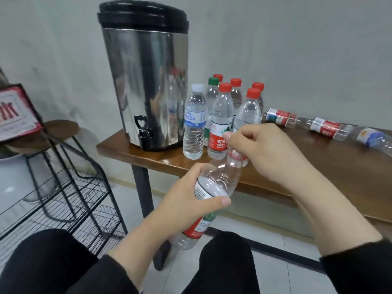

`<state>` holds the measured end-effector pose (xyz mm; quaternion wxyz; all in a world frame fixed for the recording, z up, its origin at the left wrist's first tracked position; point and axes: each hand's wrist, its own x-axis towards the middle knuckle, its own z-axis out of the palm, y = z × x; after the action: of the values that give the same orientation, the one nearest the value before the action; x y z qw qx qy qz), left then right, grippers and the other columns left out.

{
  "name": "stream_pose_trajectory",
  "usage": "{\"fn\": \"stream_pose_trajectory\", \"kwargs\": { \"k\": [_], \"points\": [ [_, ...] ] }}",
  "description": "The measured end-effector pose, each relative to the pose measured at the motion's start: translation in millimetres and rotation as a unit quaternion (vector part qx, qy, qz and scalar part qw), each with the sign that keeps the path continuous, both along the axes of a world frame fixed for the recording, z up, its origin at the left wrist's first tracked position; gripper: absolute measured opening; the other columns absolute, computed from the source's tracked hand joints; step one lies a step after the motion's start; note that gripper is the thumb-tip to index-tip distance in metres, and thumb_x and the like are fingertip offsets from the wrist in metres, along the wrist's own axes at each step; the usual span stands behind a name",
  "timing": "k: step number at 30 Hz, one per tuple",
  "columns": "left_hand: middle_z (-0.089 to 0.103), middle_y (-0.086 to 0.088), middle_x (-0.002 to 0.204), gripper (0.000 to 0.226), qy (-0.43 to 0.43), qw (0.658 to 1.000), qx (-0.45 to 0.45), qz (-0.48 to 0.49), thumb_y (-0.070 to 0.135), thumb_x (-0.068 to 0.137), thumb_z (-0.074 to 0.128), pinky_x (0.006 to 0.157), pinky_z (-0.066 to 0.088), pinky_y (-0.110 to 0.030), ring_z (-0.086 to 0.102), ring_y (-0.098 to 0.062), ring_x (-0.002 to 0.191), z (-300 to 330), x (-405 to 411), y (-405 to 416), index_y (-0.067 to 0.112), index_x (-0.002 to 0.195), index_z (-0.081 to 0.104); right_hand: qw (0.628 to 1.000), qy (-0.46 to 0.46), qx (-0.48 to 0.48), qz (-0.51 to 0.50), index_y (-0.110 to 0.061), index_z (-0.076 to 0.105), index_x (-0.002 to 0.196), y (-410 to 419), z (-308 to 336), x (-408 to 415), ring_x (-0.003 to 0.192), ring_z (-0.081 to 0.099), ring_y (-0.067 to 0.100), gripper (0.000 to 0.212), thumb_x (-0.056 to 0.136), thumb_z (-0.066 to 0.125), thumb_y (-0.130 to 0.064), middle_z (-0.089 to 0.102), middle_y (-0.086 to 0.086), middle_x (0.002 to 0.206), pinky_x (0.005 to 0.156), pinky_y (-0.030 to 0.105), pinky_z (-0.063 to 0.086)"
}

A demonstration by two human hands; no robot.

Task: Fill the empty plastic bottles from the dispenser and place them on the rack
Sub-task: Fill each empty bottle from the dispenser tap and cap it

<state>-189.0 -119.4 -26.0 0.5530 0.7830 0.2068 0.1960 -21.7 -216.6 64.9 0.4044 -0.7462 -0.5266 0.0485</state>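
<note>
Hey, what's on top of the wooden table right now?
On the table: a steel dispenser, standing capped bottles, and three bottles lying down. The right hand covers part of one front bottle.

Wooden table (318,166) | steel dispenser (146,81) at left end | capped bottles (220,115) standing beside | three bottles (326,126) lying right

Red-label bottle (219,124), frame centre: "农夫", Latin line below partly legible, "NONGFU". Blue-label bottle (194,122): last character "水". Sign (14,112), left edge: "水".
</note>
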Motion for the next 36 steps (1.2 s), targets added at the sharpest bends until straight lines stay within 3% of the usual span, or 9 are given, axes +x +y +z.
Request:
{"fn": "stream_pose_trajectory", "kwargs": {
  "k": [4, 10, 13, 17, 22, 27, 30, 34, 36],
  "points": [
    [0.074, 0.005, 0.114, 0.054, -0.019, 0.998, -0.059, 0.016, 0.047, 0.067, 0.080, 0.100, 0.055, -0.051, 0.072, -0.021, 0.108, -8.0, -27.3, 21.5, 0.046, 0.117, 0.061, 0.993, 0.012, -0.013, 0.114, -0.023, 0.069, 0.077, 32.4, -2.3, -15.2, 0.050, 0.043, 0.003, 0.034, 0.095, 0.060, -0.050, 0.055, -0.006, 0.059, 0.053, 0.019, 0.033],
    [0.075, -0.003, 0.111, 0.056, -0.038, 0.991, -0.114, 0.060, 0.041, 0.065, 0.081, 0.096, 0.058, -0.052, 0.074, -0.028, 0.104, -20.8, -67.6, 52.2, 0.043, 0.118, 0.063, 0.970, -0.063, -0.081, 0.220, -0.034, 0.069, 0.094, 83.6, -2.8, -34.4, 0.085, 0.061, -0.001, 0.021, 0.099, 0.052, -0.045, 0.067, -0.022, 0.087, 0.080, 0.029, 0.049],
    [0.075, 0.001, 0.107, 0.054, -0.044, 0.989, -0.115, 0.076, 0.043, 0.066, 0.080, 0.088, 0.061, -0.040, 0.075, -0.023, 0.101, -27.8, -79.0, 60.5, 0.046, 0.117, 0.063, 0.981, -0.090, -0.087, 0.150, -0.027, 0.068, 0.075, 109.9, -8.0, -52.5, 0.064, 0.058, 0.002, 0.041, 0.091, 0.053, -0.061, 0.065, -0.011, 0.068, 0.069, 0.034, 0.053],
    [0.075, 0.008, 0.100, 0.052, -0.058, 0.986, -0.120, 0.095, 0.044, 0.063, 0.079, 0.081, 0.058, -0.029, 0.075, -0.019, 0.097, -37.5, -92.0, 79.4, 0.049, 0.112, 0.063, 0.977, -0.095, -0.104, 0.162, -0.024, 0.066, 0.066, 138.7, -9.6, -71.2, 0.053, 0.053, 0.002, 0.049, 0.091, 0.057, -0.065, 0.057, -0.012, 0.054, 0.055, 0.025, 0.039],
    [0.075, 0.003, 0.104, 0.051, -0.078, 0.984, -0.139, 0.078, 0.042, 0.062, 0.078, 0.083, 0.062, -0.033, 0.075, -0.024, 0.099, -44.6, -101.9, 108.2, 0.049, 0.111, 0.064, 0.953, -0.120, -0.120, 0.250, -0.030, 0.069, 0.088, 161.6, -5.6, -74.7, 0.079, 0.064, 0.006, 0.034, 0.095, 0.048, -0.055, 0.069, -0.009, 0.082, 0.078, 0.033, 0.053],
    [0.073, -0.009, 0.102, 0.055, -0.115, 0.971, -0.198, 0.069, 0.036, 0.066, 0.078, 0.086, 0.058, -0.043, 0.073, -0.029, 0.093, -66.0, -101.5, 125.6, 0.035, 0.119, 0.065, 0.932, -0.148, -0.102, 0.314, -0.038, 0.070, 0.110, 178.1, -0.2, -70.0, 0.106, 0.060, -0.001, 0.021, 0.102, 0.051, -0.035, 0.062, -0.020, 0.106, 0.090, 0.015, 0.043],
    [0.074, -0.004, 0.103, 0.056, -0.100, 0.969, -0.206, 0.091, 0.032, 0.068, 0.080, 0.086, 0.060, -0.036, 0.074, -0.024, 0.096, -84.3, -100.9, 129.3, 0.039, 0.120, 0.063, 0.953, -0.135, -0.031, 0.269, -0.046, 0.063, 0.115, 184.4, 2.9, -62.9, 0.092, 0.062, 0.003, 0.024, 0.104, 0.046, -0.035, 0.061, -0.022, 0.100, 0.082, 0.022, 0.044],
    [0.074, 0.001, 0.108, 0.056, -0.066, 0.962, -0.201, 0.172, 0.015, 0.084, 0.082, 0.084, 0.057, -0.023, 0.073, -0.012, 0.100, -108.5, -98.2, 129.8, 0.037, 0.128, 0.055, 0.982, 0.037, 0.095, 0.158, -0.024, 0.062, 0.087, 197.4, 0.2, -54.5, 0.055, 0.048, 0.023, 0.028, 0.107, 0.043, -0.030, 0.052, 0.005, 0.066, 0.053, 0.040, 0.041],
    [0.073, 0.006, 0.109, 0.055, -0.044, 0.962, -0.181, 0.199, 0.017, 0.086, 0.082, 0.082, 0.055, -0.018, 0.072, -0.007, 0.099, -114.4, -95.3, 131.6, 0.038, 0.128, 0.054, 0.992, -0.008, 0.099, 0.075, -0.012, 0.055, 0.077, 206.0, -2.7, -47.9, 0.050, 0.048, 0.021, 0.042, 0.104, 0.047, -0.043, 0.054, 0.003, 0.058, 0.054, 0.041, 0.042]
  ]
}}
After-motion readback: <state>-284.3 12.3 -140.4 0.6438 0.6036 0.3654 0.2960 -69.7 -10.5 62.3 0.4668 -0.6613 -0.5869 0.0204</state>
